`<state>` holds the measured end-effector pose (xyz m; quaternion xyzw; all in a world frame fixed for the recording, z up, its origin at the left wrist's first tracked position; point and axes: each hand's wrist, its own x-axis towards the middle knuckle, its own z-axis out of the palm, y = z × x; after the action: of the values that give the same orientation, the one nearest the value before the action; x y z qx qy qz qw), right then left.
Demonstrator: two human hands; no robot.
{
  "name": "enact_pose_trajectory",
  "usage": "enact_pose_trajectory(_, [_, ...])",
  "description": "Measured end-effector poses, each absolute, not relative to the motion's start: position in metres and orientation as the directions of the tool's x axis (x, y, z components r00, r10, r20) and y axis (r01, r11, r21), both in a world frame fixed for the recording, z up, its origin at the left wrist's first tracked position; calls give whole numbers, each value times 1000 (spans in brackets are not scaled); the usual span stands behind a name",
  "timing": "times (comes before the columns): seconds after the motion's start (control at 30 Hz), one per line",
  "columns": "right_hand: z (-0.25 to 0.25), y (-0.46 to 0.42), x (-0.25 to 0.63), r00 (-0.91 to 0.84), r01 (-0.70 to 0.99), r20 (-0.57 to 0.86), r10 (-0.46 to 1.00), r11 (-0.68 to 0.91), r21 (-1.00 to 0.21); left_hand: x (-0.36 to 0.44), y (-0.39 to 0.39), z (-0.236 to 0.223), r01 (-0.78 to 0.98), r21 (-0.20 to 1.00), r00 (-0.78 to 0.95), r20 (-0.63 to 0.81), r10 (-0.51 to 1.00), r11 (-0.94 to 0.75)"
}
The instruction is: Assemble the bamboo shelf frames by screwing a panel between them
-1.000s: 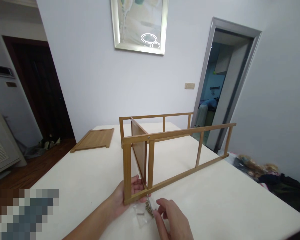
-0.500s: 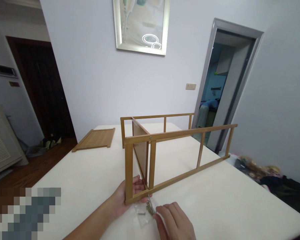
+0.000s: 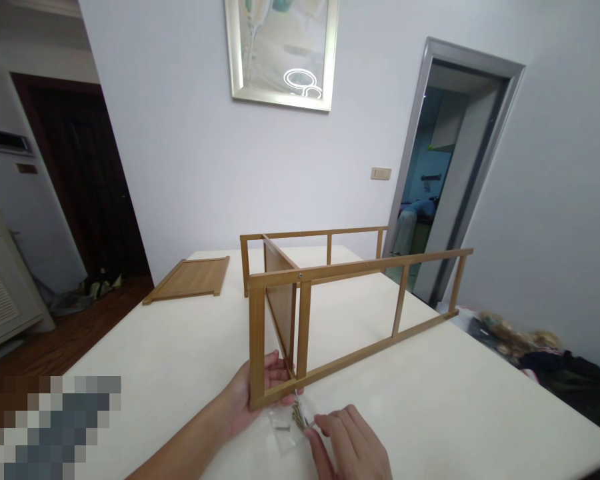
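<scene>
My left hand (image 3: 253, 393) is wrapped around the near lower corner of the wooden frame (image 3: 353, 360), its fingers passing behind the end post to where the wooden shelf panel (image 3: 280, 293) meets the bottom rail. In my right hand (image 3: 353, 443), thumb and forefinger pinch the bent end of a thin metal hex key (image 3: 301, 407). The key's long arm reaches up to the bottom rail at that joint; its tip is too small to make out. Beneath the key, a clear plastic bag (image 3: 285, 440) lies with several brass-coloured screws (image 3: 297, 419) and a silver one.
A second wooden side frame (image 3: 355, 231) stands at the far end of the shelf panel. Another slatted wooden panel (image 3: 187, 280) lies flat on the white table (image 3: 145, 373), back left. A person (image 3: 415, 217) is beyond the doorway; clothes (image 3: 565, 373) are piled at the right.
My right fingers have shifted slightly with the bent end of the hex key, which now shows more clearly at the fingertips. My left hand and the frame stay in place.
</scene>
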<state>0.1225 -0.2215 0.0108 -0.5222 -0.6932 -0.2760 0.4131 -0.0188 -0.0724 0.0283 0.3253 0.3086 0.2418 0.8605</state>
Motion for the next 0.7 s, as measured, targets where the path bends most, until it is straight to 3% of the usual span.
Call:
enact_pose_trajectory(0.37, [6,-218,121,-154,966,789,595,258,-6,-19,-70,24,-221,700,702,-370,609,680])
enact_pose_trajectory(0.7, [11,-221,121,-109,943,762,638,310,-124,-19,-72,27,-219,697,706,-370,604,683])
